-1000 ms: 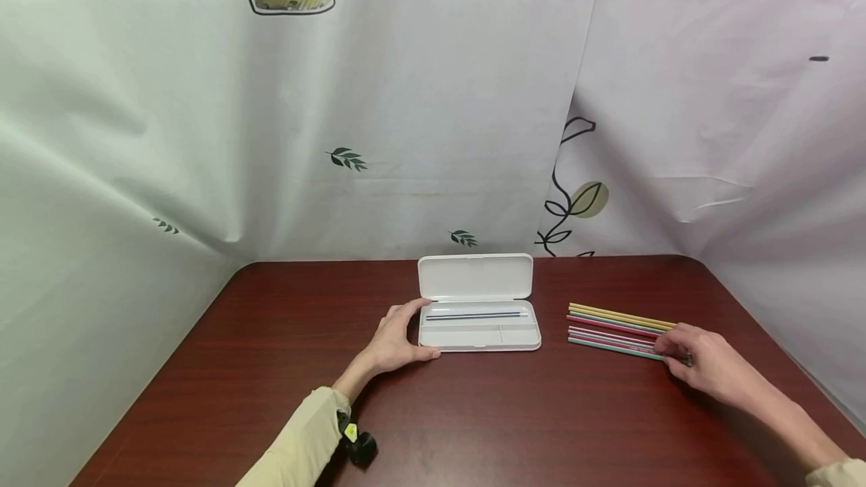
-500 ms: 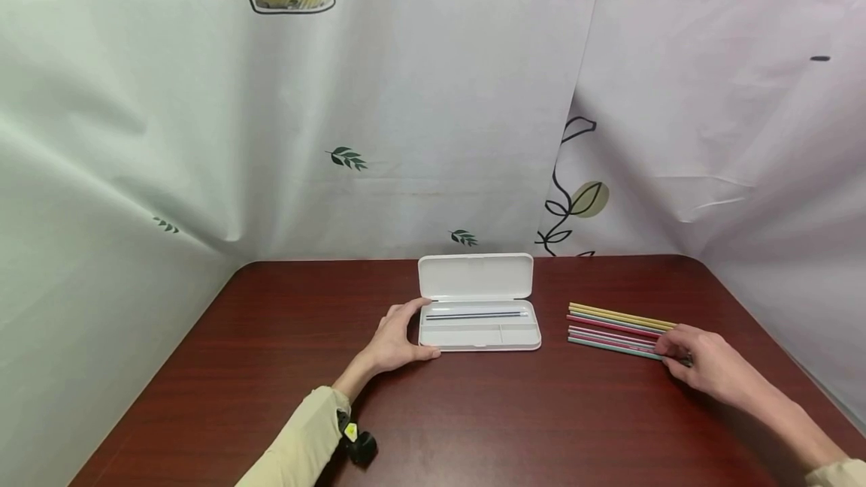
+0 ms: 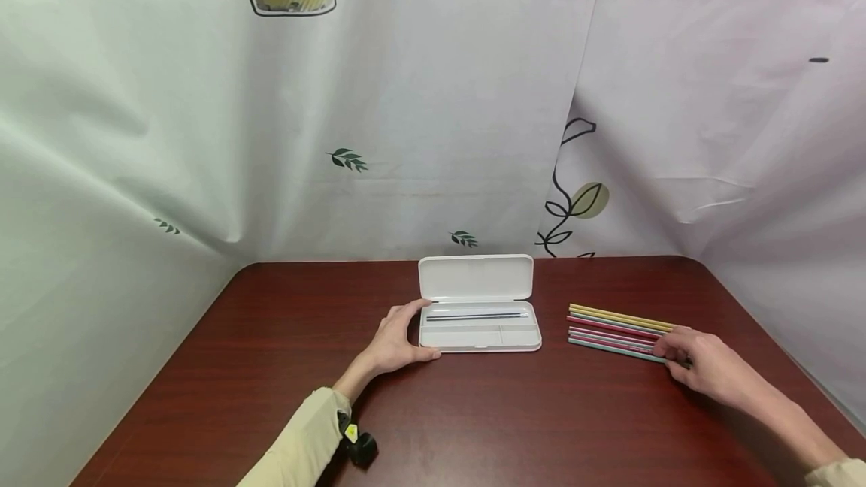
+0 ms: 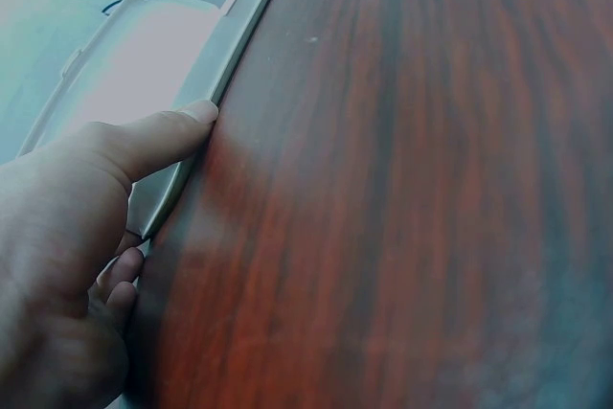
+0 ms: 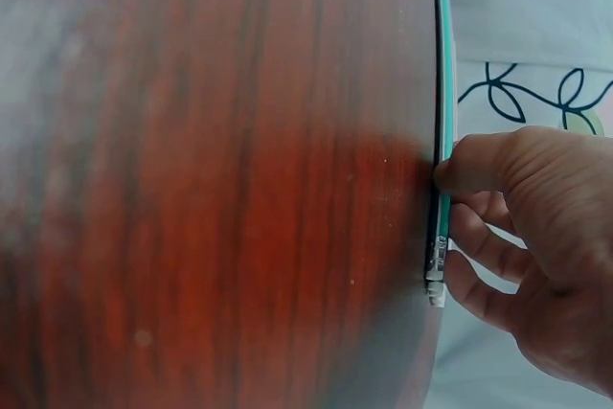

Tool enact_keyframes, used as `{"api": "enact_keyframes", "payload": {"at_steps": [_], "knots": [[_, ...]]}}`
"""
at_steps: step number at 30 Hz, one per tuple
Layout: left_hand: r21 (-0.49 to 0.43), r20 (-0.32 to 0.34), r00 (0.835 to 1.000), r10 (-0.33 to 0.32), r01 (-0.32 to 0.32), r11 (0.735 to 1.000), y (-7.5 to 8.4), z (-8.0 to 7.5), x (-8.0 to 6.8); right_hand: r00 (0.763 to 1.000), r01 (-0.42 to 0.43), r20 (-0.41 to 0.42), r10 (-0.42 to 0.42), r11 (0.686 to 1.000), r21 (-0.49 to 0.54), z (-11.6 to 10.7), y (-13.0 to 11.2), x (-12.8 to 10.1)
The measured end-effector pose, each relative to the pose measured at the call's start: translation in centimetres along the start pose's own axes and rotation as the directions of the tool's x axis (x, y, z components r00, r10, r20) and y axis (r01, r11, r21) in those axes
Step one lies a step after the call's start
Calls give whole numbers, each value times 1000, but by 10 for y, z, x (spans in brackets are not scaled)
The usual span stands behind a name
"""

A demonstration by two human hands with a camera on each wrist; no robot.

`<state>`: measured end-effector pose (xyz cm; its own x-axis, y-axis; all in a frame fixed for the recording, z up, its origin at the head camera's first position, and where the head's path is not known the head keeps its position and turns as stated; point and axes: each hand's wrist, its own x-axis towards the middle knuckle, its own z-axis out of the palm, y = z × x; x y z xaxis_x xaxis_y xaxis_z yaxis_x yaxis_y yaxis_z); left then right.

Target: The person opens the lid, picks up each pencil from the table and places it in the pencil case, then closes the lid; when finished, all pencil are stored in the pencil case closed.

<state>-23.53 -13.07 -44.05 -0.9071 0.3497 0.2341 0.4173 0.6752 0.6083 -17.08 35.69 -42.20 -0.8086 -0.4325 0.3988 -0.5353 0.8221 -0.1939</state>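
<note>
Barely any change over the last second: both hands settled where they were, case open, pencils not yet lifted.

Left hand curled round the 9 o'clock end of the open white pencil case, thumb along its near edge, steadying it at mid-desk; one dark pencil already lying inside. At 3 o'clock of the case, apart from it, row of coloured pencils flat on the desk; right hand at their right ends, fingers pinching the nearest, teal pencil. Head view alone giving the whole layout; left wrist view showing the thumb pressed on the case rim; right wrist view revealing the teal pencil's eraser end and the pinch.
</note>
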Motion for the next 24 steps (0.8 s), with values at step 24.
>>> {"api": "enact_keyframes", "payload": {"at_steps": [24], "knots": [[2, -2, 1000, -2, 2, 1000, 0, 1, 0, 997, 71, 2, -72, 994, 85, -1, -1, 3]]}}
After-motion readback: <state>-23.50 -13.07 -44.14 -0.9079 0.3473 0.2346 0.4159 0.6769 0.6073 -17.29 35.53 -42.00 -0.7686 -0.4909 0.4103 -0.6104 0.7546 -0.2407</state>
